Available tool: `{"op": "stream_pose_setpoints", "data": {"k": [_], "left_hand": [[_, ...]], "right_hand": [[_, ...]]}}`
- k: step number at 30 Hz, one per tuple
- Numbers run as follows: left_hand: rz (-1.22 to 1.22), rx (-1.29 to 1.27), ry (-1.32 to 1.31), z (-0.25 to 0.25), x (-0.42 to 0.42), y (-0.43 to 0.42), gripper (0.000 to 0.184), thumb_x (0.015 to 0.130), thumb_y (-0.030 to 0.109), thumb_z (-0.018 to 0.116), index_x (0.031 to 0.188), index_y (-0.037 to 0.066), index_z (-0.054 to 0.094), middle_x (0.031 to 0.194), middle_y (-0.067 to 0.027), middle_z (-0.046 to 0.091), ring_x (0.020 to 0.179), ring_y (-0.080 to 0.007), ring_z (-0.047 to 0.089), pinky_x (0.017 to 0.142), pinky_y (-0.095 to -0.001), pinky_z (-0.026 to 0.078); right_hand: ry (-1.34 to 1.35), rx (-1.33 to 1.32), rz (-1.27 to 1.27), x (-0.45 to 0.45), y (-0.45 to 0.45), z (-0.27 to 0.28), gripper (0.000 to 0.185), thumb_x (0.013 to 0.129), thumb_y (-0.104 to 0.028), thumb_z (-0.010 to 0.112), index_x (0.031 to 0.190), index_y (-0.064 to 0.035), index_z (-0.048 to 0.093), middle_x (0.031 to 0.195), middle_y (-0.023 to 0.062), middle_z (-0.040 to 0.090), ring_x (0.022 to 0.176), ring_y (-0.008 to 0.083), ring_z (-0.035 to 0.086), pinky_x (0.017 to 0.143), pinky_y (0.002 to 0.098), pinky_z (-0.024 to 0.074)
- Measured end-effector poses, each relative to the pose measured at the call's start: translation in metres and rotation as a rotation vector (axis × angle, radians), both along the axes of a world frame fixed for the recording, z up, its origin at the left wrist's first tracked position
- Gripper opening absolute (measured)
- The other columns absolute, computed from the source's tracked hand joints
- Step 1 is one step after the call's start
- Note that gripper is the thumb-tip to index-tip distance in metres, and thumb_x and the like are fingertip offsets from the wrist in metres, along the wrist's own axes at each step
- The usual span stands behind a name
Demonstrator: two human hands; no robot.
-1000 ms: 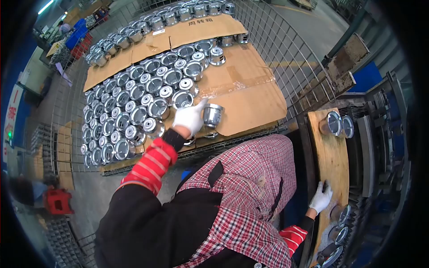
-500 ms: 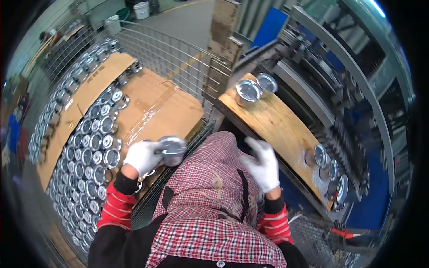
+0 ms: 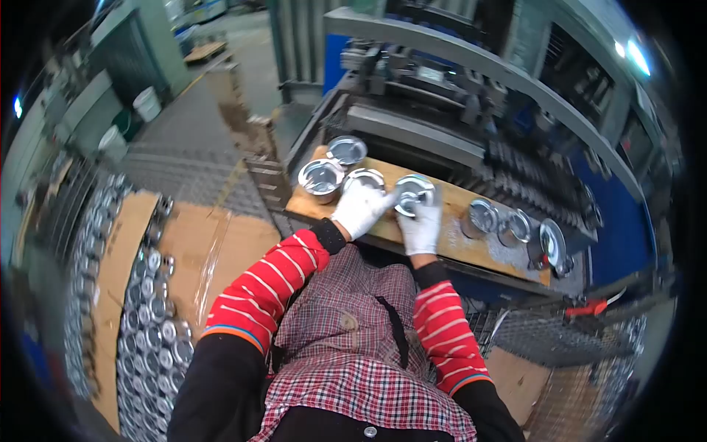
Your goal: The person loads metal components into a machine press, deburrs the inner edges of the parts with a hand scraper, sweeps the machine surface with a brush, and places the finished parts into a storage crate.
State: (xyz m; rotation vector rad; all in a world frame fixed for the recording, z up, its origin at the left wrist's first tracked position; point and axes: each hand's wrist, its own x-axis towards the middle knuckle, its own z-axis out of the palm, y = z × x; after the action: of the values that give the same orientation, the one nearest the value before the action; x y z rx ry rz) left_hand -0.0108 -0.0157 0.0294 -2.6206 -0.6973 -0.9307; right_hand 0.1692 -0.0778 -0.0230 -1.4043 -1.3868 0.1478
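Observation:
My left hand (image 3: 361,210), in a white glove, is closed on a shiny metal cup (image 3: 364,179) over the left part of the wooden board (image 3: 453,249). Just right of it, my right hand (image 3: 422,227), gloved too, has its fingers round the near side of another metal cup (image 3: 414,193). Two more metal cups, one in front (image 3: 321,179) and one behind (image 3: 347,150), stand at the board's left end. Several others (image 3: 513,227) are at its right end.
Behind the board is a machine with a grey metal bar (image 3: 416,135). To the left, a wire-mesh cage holds cardboard (image 3: 213,250) and rows of metal cups (image 3: 151,346). A red-handled tool (image 3: 587,308) is at the right, beside a mesh basket (image 3: 549,335).
The view has swung right from the cage to the board. My left hand has carried a cup from the cardboard to the board. My right hand, spread before, has closed on a cup.

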Motion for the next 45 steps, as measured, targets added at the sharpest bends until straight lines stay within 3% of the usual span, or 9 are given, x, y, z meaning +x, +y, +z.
{"op": "stream_pose_setpoints", "data": {"k": [2, 6, 9, 13, 20, 25, 28, 35, 45], "left_hand": [[0.039, -0.059, 0.040, -0.018, 0.010, 0.011, 0.045, 0.084, 0.013, 0.062, 0.130, 0.011, 0.062, 0.079, -0.0087, 0.062, 0.074, -0.0285, 0.065, 0.064, -0.0447, 0.050], [0.117, -0.200, 0.047, -0.006, 0.011, 0.010, 0.058, 0.078, 0.018, 0.075, 0.133, 0.009, 0.060, 0.091, -0.0101, 0.068, 0.087, -0.0312, 0.067, 0.075, -0.0452, 0.049], [0.137, -0.213, -0.169, 0.036, 0.000, -0.039, 0.061, 0.073, 0.020, 0.085, 0.128, 0.008, 0.062, 0.099, -0.0104, 0.069, 0.093, -0.0327, 0.066, 0.082, -0.0467, 0.047], [-0.160, -0.398, 0.006, -0.004, 0.010, -0.081, 0.031, 0.078, 0.016, 0.079, 0.107, 0.010, 0.070, 0.091, -0.0079, 0.068, 0.085, -0.0300, 0.066, 0.075, -0.0423, 0.050], [-0.077, -0.323, -0.222, -0.085, 0.069, -0.074, 0.023, 0.075, 0.013, 0.075, 0.098, 0.016, 0.074, 0.094, -0.0070, 0.069, 0.091, -0.0319, 0.065, 0.077, -0.0478, 0.051], [-0.133, -0.304, -0.235, -0.091, 0.062, -0.074, 0.022, 0.074, 0.009, 0.076, 0.095, 0.015, 0.074, 0.093, -0.0074, 0.068, 0.092, -0.0319, 0.063, 0.080, -0.0463, 0.051], [-0.104, -0.289, -0.263, -0.092, 0.067, -0.071, 0.021, 0.073, 0.008, 0.076, 0.093, 0.014, 0.074, 0.093, -0.0082, 0.068, 0.091, -0.0320, 0.063, 0.080, -0.0453, 0.051], [-0.177, -0.312, -0.270, -0.089, 0.061, -0.067, 0.020, 0.074, 0.008, 0.077, 0.093, 0.014, 0.074, 0.090, -0.0081, 0.067, 0.089, -0.0324, 0.063, 0.079, -0.0461, 0.051], [-0.135, -0.245, -0.277, -0.095, 0.066, -0.069, 0.021, 0.074, 0.011, 0.078, 0.093, 0.017, 0.072, 0.091, -0.0054, 0.066, 0.090, -0.0303, 0.063, 0.078, -0.0459, 0.049]], "right_hand": [[0.323, -0.044, 0.112, -0.004, 0.020, -0.024, 0.050, 0.078, -0.005, 0.079, 0.125, -0.0025, 0.065, 0.136, 0.0216, 0.054, 0.121, 0.0374, 0.058, 0.111, 0.0397, 0.0463], [-0.375, -0.166, -0.101, 0.000, -0.002, 0.022, 0.069, 0.077, -0.021, 0.083, 0.139, -0.0056, 0.056, 0.153, 0.0341, 0.037, 0.129, 0.0533, 0.051, 0.108, 0.0483, 0.0502], [-0.169, -0.229, -0.093, 0.014, -0.050, 0.052, 0.069, 0.078, -0.024, 0.083, 0.140, -0.0094, 0.056, 0.158, 0.0325, 0.028, 0.125, 0.0510, 0.055, 0.105, 0.0524, 0.0496], [-0.423, -0.488, -0.078, 0.033, -0.097, 0.004, 0.047, 0.081, -0.024, 0.077, 0.124, -0.0090, 0.064, 0.138, 0.0224, 0.054, 0.116, 0.0423, 0.060, 0.099, 0.0492, 0.0515], [-0.493, -0.103, -0.230, 0.078, -0.163, 0.058, 0.018, 0.084, -0.017, 0.070, 0.100, -0.0084, 0.070, 0.093, 0.0172, 0.066, 0.086, 0.0363, 0.066, 0.078, 0.0463, 0.0544], [-0.421, -0.412, -1.021, 0.241, -0.195, 0.106, 0.045, 0.092, -0.030, 0.069, 0.131, -0.0090, 0.061, 0.108, 0.0198, 0.070, 0.099, 0.0417, 0.069, 0.086, 0.0544, 0.0546], [-0.442, -0.767, -0.908, 0.289, -0.171, 0.071, 0.057, 0.091, -0.039, 0.071, 0.142, -0.0203, 0.056, 0.124, 0.0222, 0.068, 0.111, 0.0426, 0.067, 0.093, 0.0494, 0.0545], [-0.379, -0.429, -1.092, 0.263, -0.202, 0.053, 0.046, 0.099, -0.030, 0.057, 0.145, -0.0322, 0.057, 0.103, 0.0160, 0.071, 0.092, 0.0400, 0.070, 0.080, 0.0487, 0.0561], [-0.165, -0.304, -1.097, 0.272, -0.235, 0.065, 0.030, 0.095, -0.026, 0.062, 0.122, -0.0233, 0.074, 0.105, 0.0162, 0.072, 0.101, 0.0356, 0.069, 0.088, 0.0440, 0.0541]]}}
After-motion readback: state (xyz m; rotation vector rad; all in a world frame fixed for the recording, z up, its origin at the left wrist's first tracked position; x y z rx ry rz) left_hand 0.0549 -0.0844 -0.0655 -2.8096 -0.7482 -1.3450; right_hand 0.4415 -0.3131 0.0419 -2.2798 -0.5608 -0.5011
